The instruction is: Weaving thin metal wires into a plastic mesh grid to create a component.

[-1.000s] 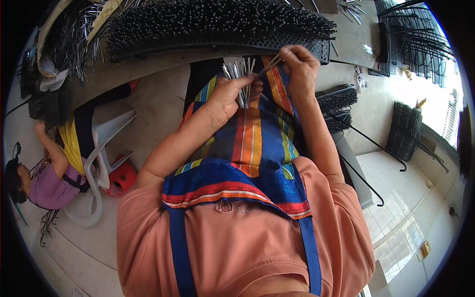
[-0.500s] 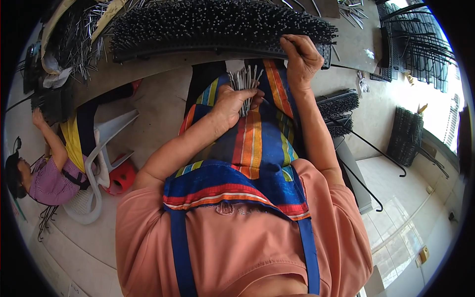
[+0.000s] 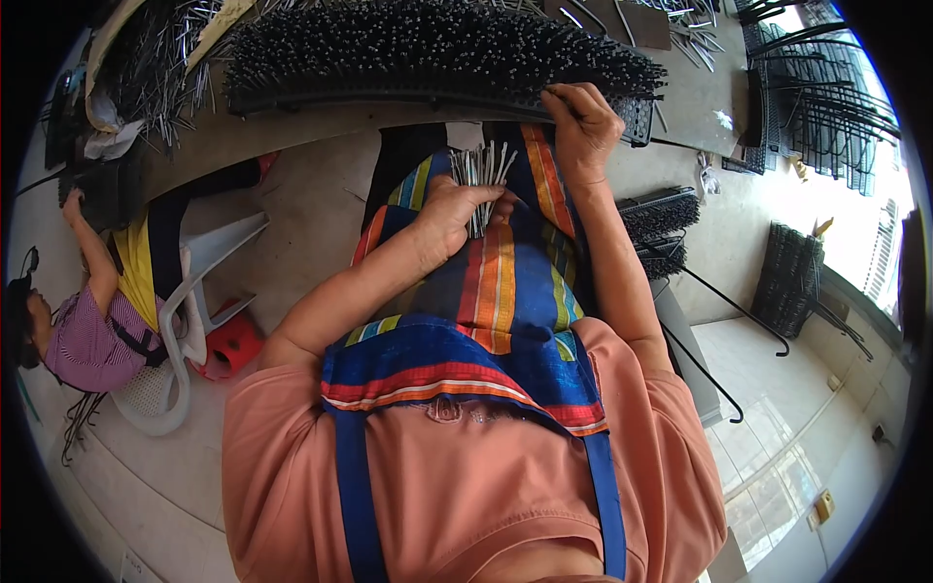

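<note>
My left hand (image 3: 455, 212) grips a bundle of thin metal pins (image 3: 479, 173) that stand up from its fist, over my striped apron (image 3: 486, 291). My right hand (image 3: 583, 121) is higher up, its fingers pinched against the front edge of a long black curved strip (image 3: 428, 58) bristling with many upright metal pins. The strip lies across a grey worktable (image 3: 321, 121) in front of me. I cannot see whether the right fingers hold a single pin.
Another person in a purple striped top (image 3: 83, 330) works at the left beside a white plastic chair (image 3: 185, 321). More pin-filled black strips (image 3: 661, 219) and black racks (image 3: 807, 87) lie at the right. Loose pins (image 3: 155, 68) pile at the table's left end.
My right hand has moved away from the bundle and up to the strip's edge. My left hand has dropped slightly, still holding the pins.
</note>
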`<move>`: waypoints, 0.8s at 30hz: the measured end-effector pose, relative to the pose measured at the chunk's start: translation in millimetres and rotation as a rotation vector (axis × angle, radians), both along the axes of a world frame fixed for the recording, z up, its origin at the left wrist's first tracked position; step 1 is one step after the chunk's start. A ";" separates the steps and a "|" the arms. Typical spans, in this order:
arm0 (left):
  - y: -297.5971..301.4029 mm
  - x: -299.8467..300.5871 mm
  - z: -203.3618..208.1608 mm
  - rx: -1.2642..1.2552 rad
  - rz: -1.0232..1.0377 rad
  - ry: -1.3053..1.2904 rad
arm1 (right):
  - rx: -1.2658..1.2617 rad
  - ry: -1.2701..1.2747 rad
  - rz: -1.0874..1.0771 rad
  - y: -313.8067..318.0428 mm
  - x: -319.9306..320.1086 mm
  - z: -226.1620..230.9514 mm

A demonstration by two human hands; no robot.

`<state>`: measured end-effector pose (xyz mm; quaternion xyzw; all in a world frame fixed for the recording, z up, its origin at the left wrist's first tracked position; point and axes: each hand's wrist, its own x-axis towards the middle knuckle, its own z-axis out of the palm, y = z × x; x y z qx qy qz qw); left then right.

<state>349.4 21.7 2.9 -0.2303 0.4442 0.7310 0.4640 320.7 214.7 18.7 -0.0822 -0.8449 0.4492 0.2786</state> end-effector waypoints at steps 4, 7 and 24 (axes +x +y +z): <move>7.2 -3.9 7.3 0.004 0.078 -0.036 | 0.021 -0.017 -0.056 -8.1 -1.2 5.4; 13.2 -8.8 9.9 0.026 0.050 -0.031 | 0.036 -0.008 -0.056 -4.4 -4.5 3.1; 53.0 -22.6 4.1 0.100 0.076 0.066 | -0.864 -0.592 0.096 19.1 28.3 22.3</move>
